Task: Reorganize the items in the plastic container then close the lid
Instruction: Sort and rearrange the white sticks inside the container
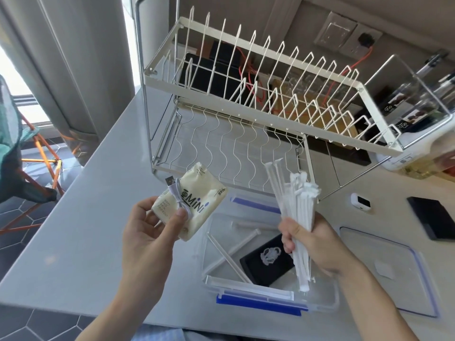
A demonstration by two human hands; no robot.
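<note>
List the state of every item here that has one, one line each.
plastic container: open, on the counter, black card and loose straws inside
lid: off, flat beside the container
left hand: grips tissue pack and coiled USB cable
right hand: grips straw bundle above the container
dish rack: no dishes

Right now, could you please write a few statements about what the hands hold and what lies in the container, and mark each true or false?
1. The left hand holds a tissue pack with a white USB cable on it. True.
2. The right hand is empty. False: it grips a bundle of wrapped straws.
3. The lid is on the plastic container. False: it lies beside it.
4. A black case lies inside the container. True.
</note>
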